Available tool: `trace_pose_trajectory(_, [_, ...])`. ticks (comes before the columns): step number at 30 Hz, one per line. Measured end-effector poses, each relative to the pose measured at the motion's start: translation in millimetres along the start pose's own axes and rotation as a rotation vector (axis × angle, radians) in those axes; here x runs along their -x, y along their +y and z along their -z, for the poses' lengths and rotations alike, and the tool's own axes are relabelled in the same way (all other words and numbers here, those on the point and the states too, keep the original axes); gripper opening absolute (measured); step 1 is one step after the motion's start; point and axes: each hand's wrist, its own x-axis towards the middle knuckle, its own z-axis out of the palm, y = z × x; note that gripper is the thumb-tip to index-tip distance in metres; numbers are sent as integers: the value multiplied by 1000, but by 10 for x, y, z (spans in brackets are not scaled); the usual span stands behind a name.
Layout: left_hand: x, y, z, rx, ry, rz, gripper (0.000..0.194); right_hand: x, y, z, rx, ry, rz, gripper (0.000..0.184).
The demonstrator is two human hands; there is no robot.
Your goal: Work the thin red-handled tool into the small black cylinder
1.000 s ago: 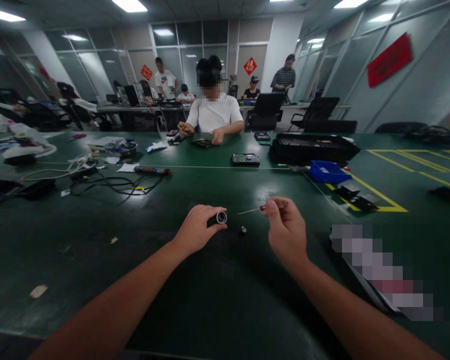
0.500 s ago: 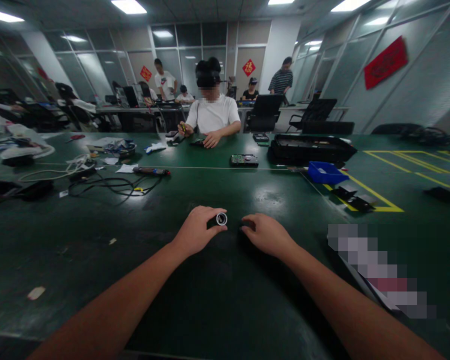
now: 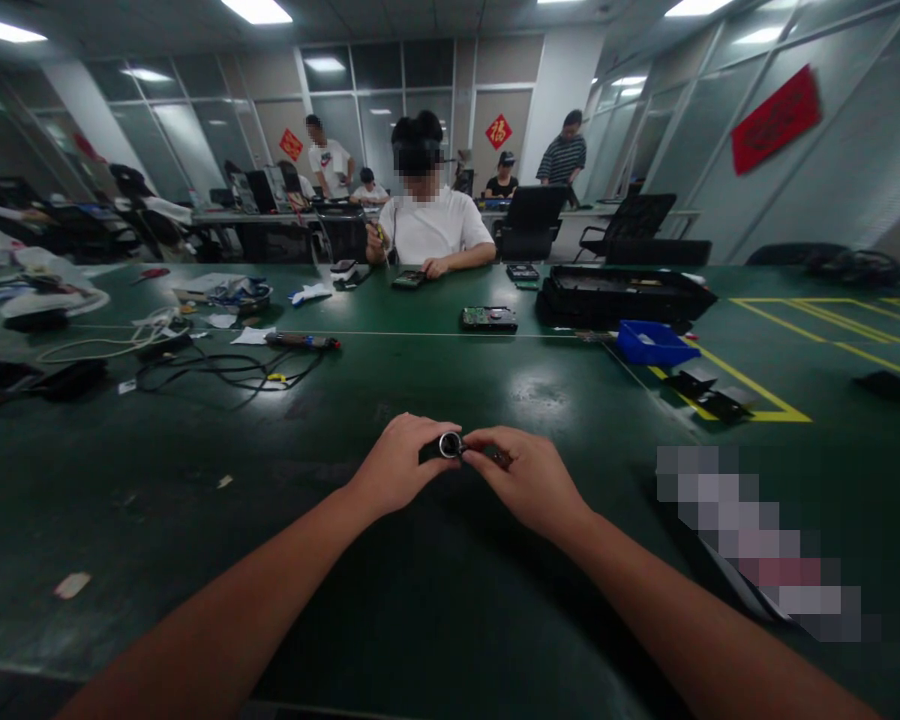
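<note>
My left hand [image 3: 397,458] is closed round a short dark cylinder [image 3: 450,444], held between thumb and fingers. The cylinder's round silver-rimmed end faces me, and its inside looks dark. At the right side of that rim, my right hand [image 3: 532,470] has its thumb and forefinger pinched together. A tiny dark piece shows at those fingertips, too small to name. Both hands are held over the green table [image 3: 435,600], near its middle.
Opposite me a person [image 3: 439,225] handles a small dark device. A circuit-board drive [image 3: 489,317], a blue bin [image 3: 656,343] and a black case [image 3: 622,290] lie farther back. Cables [image 3: 217,370] and a screwdriver-like tool [image 3: 304,341] are to the left; a blurred-out flat item [image 3: 750,545] lies right.
My right hand has moved left, bringing its fingertips together at the cylinder's rim. The cylinder has shifted slightly right and down. The person opposite has shifted both hands.
</note>
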Motion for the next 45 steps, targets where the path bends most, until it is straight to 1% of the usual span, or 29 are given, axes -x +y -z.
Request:
trace_pose_trajectory(2, [1, 25, -10, 10, -25, -24, 33, 15, -20, -22, -14, 29, 18, 16])
trace_pose_trajectory(6, [0, 60, -26, 24, -64, -34, 32, 18, 0, -70, -11, 37, 81, 15])
trace_pose_trajectory(9, [0, 65, -31, 29, -71, -38, 33, 11, 6, -86, 1, 53, 73, 14])
trace_pose_trajectory(14, [3, 72, -27, 38, -52, -51, 35, 4, -37, -66, 32, 98, -24, 12])
trace_pose_trajectory(17, [2, 66, -28, 41, -47, -50, 35, 19, -59, -34, 28, 109, -49, 15])
trace_pose_trajectory(20, [2, 44, -32, 52, -23, -39, 35, 43, -69, 4, -24, 124, -42, 19])
trace_pose_trajectory(24, [2, 30, -23, 82, 50, 25, 37, 52, -74, 34, -90, 147, 25, 24])
trace_pose_trajectory(27, [2, 40, -6, 119, 103, 93, 38, 39, -83, 42, -116, 213, 35, 22])
trace_pose_trajectory(29, [0, 46, 6, 129, 124, 134, 38, 36, -93, 56, -81, 269, 14, 22])
trace_pose_trajectory(32, [-3, 43, 18, 118, 142, 180, 38, 61, -97, 89, -45, 306, -19, 23])
trace_pose_trajectory(33, [-5, 38, 20, 110, 143, 188, 38, 77, -93, 98, -65, 327, -27, 23])
trace_pose_trajectory(37, [-9, 14, 19, 74, 132, 190, 38, 142, -49, 89, -247, 485, -6, 20])
trace_pose_trajectory(38, [-10, 9, 16, 67, 130, 187, 38, 152, -38, 78, -277, 499, 6, 21])
trace_pose_trajectory(41, [-8, 2, 7, 57, 128, 171, 38, 160, -22, 46, -276, 446, 32, 19])
trace_pose_trajectory(45, [-4, 13, 5, 56, 126, 133, 38, 146, -46, 32, -161, 355, 54, 17])
